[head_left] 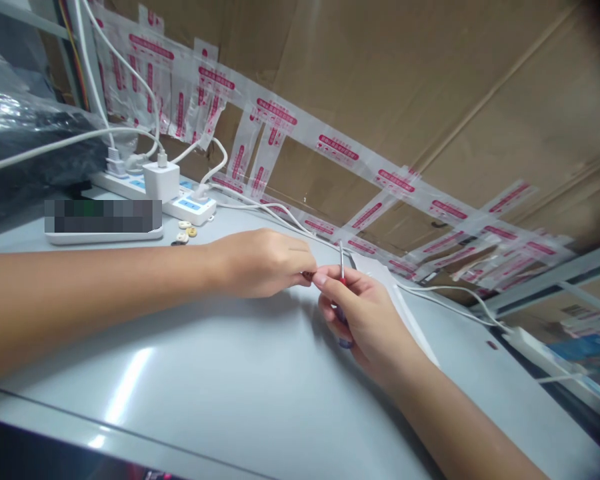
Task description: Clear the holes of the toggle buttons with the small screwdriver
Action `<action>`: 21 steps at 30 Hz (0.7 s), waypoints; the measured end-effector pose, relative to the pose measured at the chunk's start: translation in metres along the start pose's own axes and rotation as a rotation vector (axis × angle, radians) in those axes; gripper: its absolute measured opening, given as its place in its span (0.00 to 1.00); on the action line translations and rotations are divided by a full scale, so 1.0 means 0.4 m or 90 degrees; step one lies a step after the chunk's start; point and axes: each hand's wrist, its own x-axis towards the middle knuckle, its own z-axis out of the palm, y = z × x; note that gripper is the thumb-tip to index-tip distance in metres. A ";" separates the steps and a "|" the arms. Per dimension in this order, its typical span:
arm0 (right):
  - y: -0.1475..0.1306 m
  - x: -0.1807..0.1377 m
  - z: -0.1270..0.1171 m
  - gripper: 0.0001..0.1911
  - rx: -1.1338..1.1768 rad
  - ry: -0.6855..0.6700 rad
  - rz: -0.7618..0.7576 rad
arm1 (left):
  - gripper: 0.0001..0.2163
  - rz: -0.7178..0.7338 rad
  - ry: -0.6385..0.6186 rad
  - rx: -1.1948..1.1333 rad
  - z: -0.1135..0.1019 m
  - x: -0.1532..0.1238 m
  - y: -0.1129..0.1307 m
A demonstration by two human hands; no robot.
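My left hand (267,263) is closed in a pinch over the table, its fingertips meeting those of my right hand. Between the two sets of fingertips shows a small dark brown piece (307,274), too covered to name. My right hand (363,307) is curled around a screwdriver (342,260); the thin metal shaft points up and the red and blue handle sits in the fingers. Beyond my left wrist lie several small round button-like pieces (193,232), cream, yellow and dark.
A white power strip (193,208) holds a charger cube (161,181) and cables at the back left. In front of it is a white-edged device (105,235), partly blurred out. White sheets (413,320) lie behind my right hand. Taped cardboard (330,173) walls the back.
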 end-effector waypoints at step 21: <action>0.005 -0.004 0.011 0.15 -0.011 0.000 0.011 | 0.12 -0.028 -0.119 0.201 0.000 -0.007 0.016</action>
